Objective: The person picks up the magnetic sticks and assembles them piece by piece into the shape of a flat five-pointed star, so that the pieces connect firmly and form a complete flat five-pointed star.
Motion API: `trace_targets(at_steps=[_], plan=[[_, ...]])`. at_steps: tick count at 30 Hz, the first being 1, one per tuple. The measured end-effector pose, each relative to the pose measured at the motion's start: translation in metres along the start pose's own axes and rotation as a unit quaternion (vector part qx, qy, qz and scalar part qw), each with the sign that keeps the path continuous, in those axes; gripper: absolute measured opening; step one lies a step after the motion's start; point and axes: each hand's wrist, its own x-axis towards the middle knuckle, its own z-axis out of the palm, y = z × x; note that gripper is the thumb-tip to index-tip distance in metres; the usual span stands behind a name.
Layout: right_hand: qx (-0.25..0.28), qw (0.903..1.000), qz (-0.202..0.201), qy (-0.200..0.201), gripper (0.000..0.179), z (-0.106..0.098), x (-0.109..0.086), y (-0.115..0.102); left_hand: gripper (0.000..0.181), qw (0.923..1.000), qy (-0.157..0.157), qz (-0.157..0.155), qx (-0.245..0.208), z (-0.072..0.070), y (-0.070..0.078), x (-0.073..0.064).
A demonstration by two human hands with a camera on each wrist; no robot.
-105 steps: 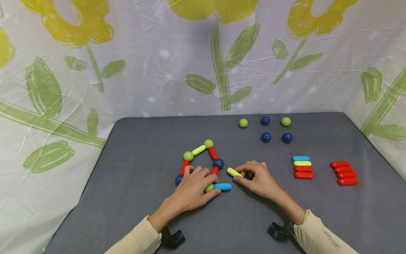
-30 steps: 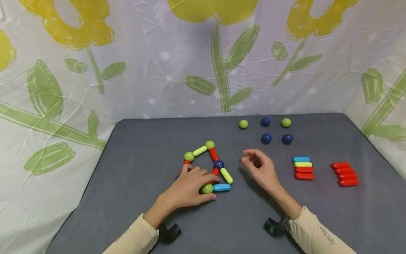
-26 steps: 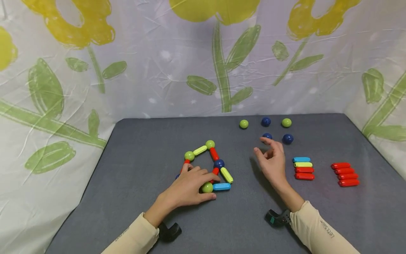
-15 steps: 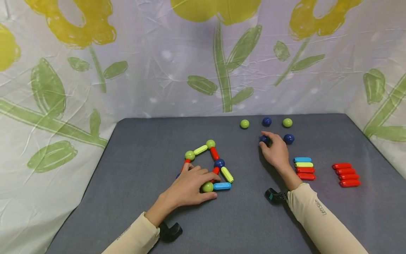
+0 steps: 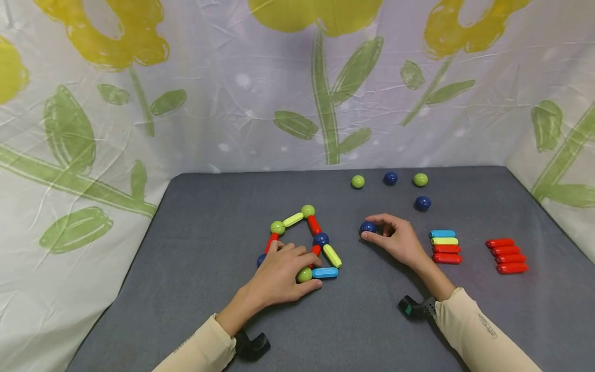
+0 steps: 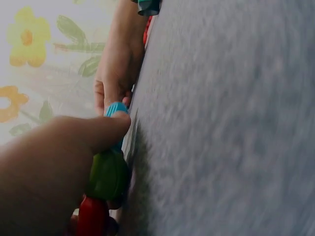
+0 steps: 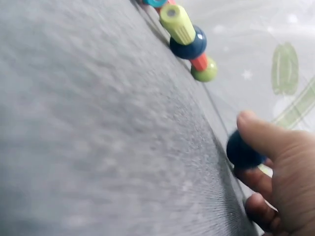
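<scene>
A frame of magnetic building rods and balls lies on the grey table. My left hand lies over its near part and holds it, thumb by the lower green ball and fingers curled beyond it. Part of the frame is hidden under that hand. A blue rod sticks out rightward from this ball, and a yellow rod slants down from the frame's right blue ball. Their outer ends lie close together. Right of the frame, my right hand pinches a loose blue ball between thumb and fingers.
Loose green and blue balls stand at the back, among them a blue ball nearest me. A stack of blue, yellow and red rods lies to the right. Beyond it is a row of red rods. A flowered cloth hangs behind.
The right hand set the yellow rod against the frame, let go, reached back and took a blue ball from the group. It has brought the ball nearer the frame. The left hand has stayed put.
</scene>
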Motion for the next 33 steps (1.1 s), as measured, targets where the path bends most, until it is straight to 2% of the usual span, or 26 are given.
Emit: trace_targets(at_steps=[9,14,23,33], plan=[[0.07,0.9921,-0.074,-0.073,0.034,0.007,-0.02,-0.008,0.021,0.9997,0.019,-0.016,0.003,0.005,0.004,0.001],[0.069,0.9862,-0.113,-0.1,0.035,0.012,-0.029,-0.013,0.021,0.9997,0.016,-0.02,0.002,0.005,0.004,0.001],[0.075,0.9818,-0.117,-0.13,0.034,0.015,-0.039,-0.022,0.021,0.9997,0.009,-0.021,-0.004,0.008,0.004,0.001],[0.064,0.983,-0.117,-0.126,0.035,0.023,-0.041,-0.026,0.022,0.9998,0.005,-0.019,-0.002,0.006,0.004,0.002]])
